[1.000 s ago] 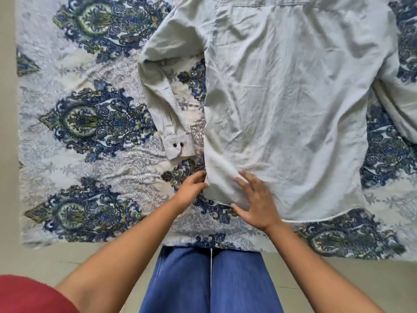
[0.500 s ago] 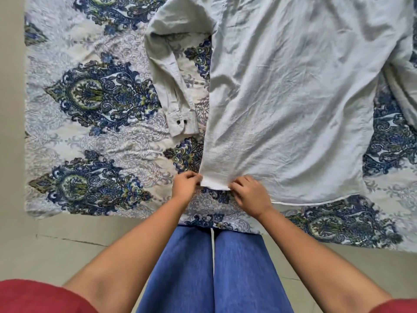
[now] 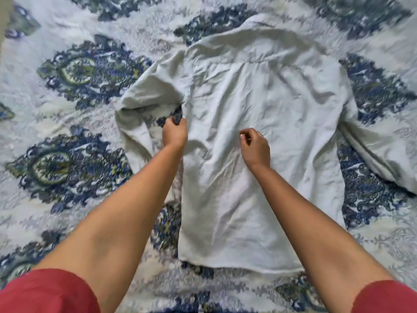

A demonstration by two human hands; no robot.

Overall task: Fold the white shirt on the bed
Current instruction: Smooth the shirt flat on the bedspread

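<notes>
1. The left hand [image 3: 174, 134] has its fingers curled tight at the side edge of the crumpled white long-sleeved shirt [image 3: 282, 114], just below the armpit, and grips the cloth there
2. The right hand [image 3: 256, 150] is on the middle of the shirt's back, thumb and forefinger pressed together and pinching a small bit of the fabric; the other fingers are curled in. The frame is blurred, so how much cloth it holds cannot be told
3. The two hands are apart, the left a little farther up the shirt than the right, and both bare forearms reach out over the shirt's lower half
4. The shirt lies spread on the bed with its collar [image 3: 259, 26] away from the person and its hem [image 3: 237, 266] nearest
5. The sleeve on the person's left [image 3: 135, 123] is bent back beside the left hand; the sleeve on the right [image 3: 379, 154] trails off toward the right edge
6. Under it all is a white bedsheet with dark blue and green paisley medallions [image 3: 67, 105]
7. Short red sleeves [image 3: 45, 292] show at the bottom corners, on both upper arms
</notes>
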